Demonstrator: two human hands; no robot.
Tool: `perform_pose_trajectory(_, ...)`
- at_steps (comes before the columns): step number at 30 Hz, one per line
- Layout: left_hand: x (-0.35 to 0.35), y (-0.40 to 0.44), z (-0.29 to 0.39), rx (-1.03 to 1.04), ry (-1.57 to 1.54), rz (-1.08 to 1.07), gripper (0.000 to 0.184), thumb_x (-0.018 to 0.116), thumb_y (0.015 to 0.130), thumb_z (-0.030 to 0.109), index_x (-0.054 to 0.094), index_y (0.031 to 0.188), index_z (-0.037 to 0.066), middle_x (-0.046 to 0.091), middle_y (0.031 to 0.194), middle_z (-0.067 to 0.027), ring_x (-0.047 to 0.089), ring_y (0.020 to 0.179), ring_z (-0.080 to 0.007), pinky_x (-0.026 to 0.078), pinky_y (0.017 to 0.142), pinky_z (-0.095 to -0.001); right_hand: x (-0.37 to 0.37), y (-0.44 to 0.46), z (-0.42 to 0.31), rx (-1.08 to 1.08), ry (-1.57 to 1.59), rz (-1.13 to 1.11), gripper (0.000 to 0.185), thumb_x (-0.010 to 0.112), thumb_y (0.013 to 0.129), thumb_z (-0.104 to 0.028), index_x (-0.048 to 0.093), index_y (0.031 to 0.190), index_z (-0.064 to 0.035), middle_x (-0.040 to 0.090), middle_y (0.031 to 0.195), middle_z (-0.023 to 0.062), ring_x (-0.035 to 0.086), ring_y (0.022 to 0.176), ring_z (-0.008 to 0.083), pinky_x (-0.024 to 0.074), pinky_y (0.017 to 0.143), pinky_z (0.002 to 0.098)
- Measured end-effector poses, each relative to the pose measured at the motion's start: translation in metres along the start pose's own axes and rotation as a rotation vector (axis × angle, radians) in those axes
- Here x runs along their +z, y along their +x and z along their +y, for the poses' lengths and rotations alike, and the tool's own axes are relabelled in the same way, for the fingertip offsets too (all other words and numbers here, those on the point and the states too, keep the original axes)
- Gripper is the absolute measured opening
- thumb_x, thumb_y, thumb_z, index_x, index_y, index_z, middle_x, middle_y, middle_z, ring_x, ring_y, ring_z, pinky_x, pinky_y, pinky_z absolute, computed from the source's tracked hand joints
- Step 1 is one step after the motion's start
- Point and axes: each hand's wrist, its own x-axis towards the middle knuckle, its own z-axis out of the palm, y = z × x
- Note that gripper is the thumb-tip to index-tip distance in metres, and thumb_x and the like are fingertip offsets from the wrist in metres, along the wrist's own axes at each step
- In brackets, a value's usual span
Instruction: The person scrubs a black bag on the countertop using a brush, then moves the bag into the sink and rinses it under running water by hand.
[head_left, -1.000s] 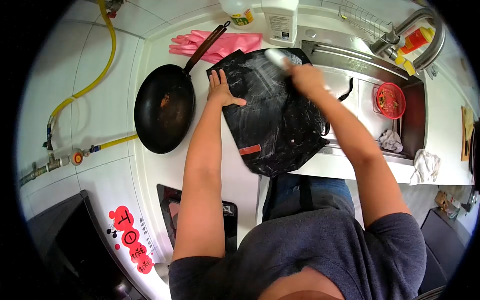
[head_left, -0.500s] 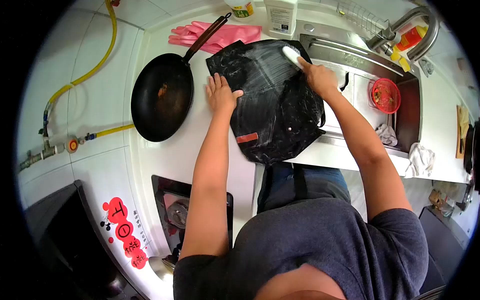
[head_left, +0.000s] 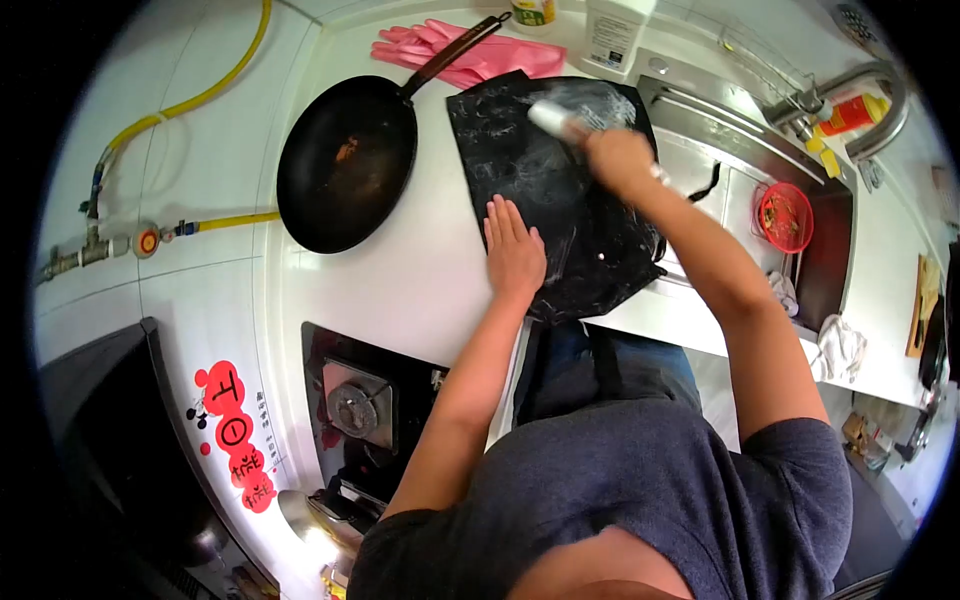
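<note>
A black bag (head_left: 520, 150) with whitish smears lies flat on the counter, its right part reaching the sink edge. My left hand (head_left: 515, 248) rests flat on its lower left side, fingers stretched out and holding nothing. In my right hand (head_left: 618, 160) is a white brush (head_left: 552, 118), its head over the upper part of the bag; motion blurs it slightly. The fingers of that hand are wrapped round the brush's handle. A black strap (head_left: 708, 183) hangs off the bag's right side over the sink.
Left of the bag lies a black frying pan (head_left: 347, 165). Pink gloves (head_left: 510, 57) and a white bottle (head_left: 612, 38) are behind. The sink (head_left: 825, 230) at the right holds a red basket (head_left: 785, 218) and a cloth. A gas stove (head_left: 365, 405) stands at the lower left.
My left hand has slid down along the bag's left side, covering where a reddish label showed. My right hand has moved the brush back and forth across the upper part. The view has shifted.
</note>
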Motion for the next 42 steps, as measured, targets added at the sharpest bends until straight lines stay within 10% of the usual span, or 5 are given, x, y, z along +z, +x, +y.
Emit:
perform_pose_trajectory(5, 0.000, 0.000, 0.000, -0.025, 0.001, 0.004, 0.060, 0.047, 0.090, 0.021, 0.027, 0.135, -0.013, 0.021, 0.145, -0.0283, 0.019, 0.137, -0.0383, 0.015, 0.113, -0.0451, 0.001, -0.014, -0.055, -0.268, -0.054, -0.102, 0.031, 0.048, 0.089, -0.022, 0.060, 0.117, -0.0164, 0.069, 0.088, 0.0129, 0.069, 0.079, 0.0273, 0.0547, 0.070, 0.0411)
perform_pose_trajectory(8, -0.001, 0.000, 0.000, -0.022, -0.004, 0.015, 0.060, 0.047, 0.090, 0.021, 0.027, 0.135, -0.013, 0.022, 0.145, -0.0282, 0.019, 0.137, -0.0383, 0.015, 0.113, -0.0451, 0.013, 0.052, -0.001, -0.061, 0.082, 0.190, 0.031, 0.048, 0.089, -0.026, 0.070, 0.086, -0.0053, 0.068, 0.073, 0.0132, 0.068, 0.064, 0.0295, 0.0547, 0.056, 0.0415)
perform_pose_trajectory(24, -0.002, 0.002, 0.003, -0.053, 0.018, -0.042, 0.060, 0.045, 0.090, 0.022, 0.027, 0.135, -0.013, 0.020, 0.146, -0.0280, 0.018, 0.137, -0.0382, 0.014, 0.113, -0.0446, -0.003, 0.018, -0.086, -0.528, -0.030, -0.028, 0.032, 0.042, 0.092, -0.022, 0.058, 0.120, -0.0180, 0.068, 0.087, 0.0140, 0.068, 0.080, 0.0290, 0.0544, 0.068, 0.0427)
perform_pose_trajectory(28, 0.004, -0.003, 0.000, 0.003, 0.069, 0.034, 0.061, 0.045, 0.091, 0.022, 0.026, 0.136, -0.013, 0.019, 0.146, -0.0275, 0.017, 0.138, -0.0378, 0.014, 0.113, -0.0443, -0.012, 0.070, -0.055, -0.110, 0.136, 0.196, 0.025, 0.047, 0.090, -0.020, 0.063, 0.108, -0.0156, 0.068, 0.083, 0.0100, 0.069, 0.074, 0.0260, 0.0539, 0.058, 0.0389)
perform_pose_trajectory(42, 0.000, -0.008, -0.004, -0.172, -0.490, 0.300, 0.063, 0.042, 0.084, -0.006, 0.012, 0.139, -0.011, 0.012, 0.145, -0.0299, 0.026, 0.133, -0.0422, 0.027, 0.108, -0.0420, 0.025, -0.032, 0.011, -0.029, 0.043, 0.140, 0.024, 0.048, 0.087, -0.021, 0.070, 0.093, -0.0130, 0.067, 0.072, 0.0137, 0.068, 0.065, 0.0275, 0.0541, 0.056, 0.0399)
